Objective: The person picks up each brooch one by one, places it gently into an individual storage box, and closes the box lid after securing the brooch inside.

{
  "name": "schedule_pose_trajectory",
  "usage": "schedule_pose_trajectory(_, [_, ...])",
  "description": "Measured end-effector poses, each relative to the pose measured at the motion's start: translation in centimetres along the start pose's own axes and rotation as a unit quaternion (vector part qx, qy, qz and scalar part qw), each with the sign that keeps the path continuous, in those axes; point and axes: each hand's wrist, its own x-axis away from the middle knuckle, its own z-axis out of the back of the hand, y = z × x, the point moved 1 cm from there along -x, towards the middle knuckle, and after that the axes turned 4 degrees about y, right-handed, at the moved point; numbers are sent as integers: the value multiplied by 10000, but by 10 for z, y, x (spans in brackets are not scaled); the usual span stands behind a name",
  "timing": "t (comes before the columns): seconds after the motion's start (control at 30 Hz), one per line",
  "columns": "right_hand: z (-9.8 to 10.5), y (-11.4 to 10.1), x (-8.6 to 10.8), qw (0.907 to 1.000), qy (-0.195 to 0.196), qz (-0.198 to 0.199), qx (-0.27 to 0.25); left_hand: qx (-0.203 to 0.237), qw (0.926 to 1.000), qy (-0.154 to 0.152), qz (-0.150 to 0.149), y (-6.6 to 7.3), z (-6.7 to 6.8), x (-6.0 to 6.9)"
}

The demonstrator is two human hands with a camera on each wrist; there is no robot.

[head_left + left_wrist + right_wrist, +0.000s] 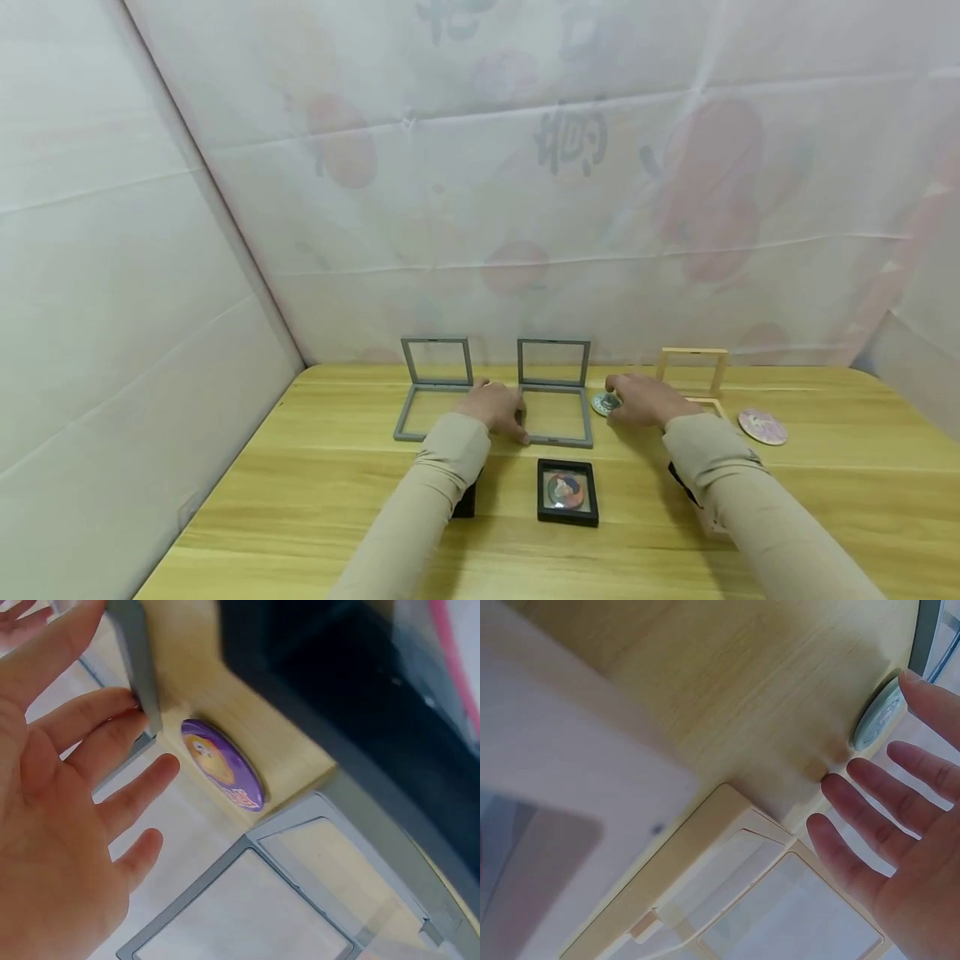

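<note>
My left hand (495,407) is at the left edge of the middle grey display frame (555,440), which stands unfolded. In the left wrist view, its fingertips touch or nearly touch that grey edge (139,664), fingers mostly straight. A purple round badge (223,765) lies beside it, between the two grey frames; the hand hides it in the head view. My right hand (643,400) reaches over a green round badge (604,404). In the right wrist view, the thumb is at the rim of this badge (879,716), while the other fingers are spread and straight.
Another unfolded grey frame (408,417) stands left. A yellowish unfolded frame (722,375) and pink round badge (762,426) are right. A closed black frame (567,515) holding a badge lies in front. Forearms partly cover another black frame (465,504) and a pale frame (712,525).
</note>
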Motion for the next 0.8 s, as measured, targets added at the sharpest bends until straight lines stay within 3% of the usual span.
schedule_pose_trajectory(0.23, [-1, -3, -1, 10000, -34, 7, -54, -173, 9993, 223, -244, -6, 1, 1])
schedule_pose_trajectory(0.53, [2, -7, -1, 10000, -69, -9, -47, -70, 10000, 41, -2, -9, 0, 1])
schedule_pose_trajectory(0.67, [2, -7, -2, 10000, -32, 5, 13, -103, 9996, 73, 259, -1, 4, 1])
schedule_pose_trajectory(0.8, [0, -6, -2, 10000, -16, 17, 29, -352, 9988, 87, 317, 10, 9, 3])
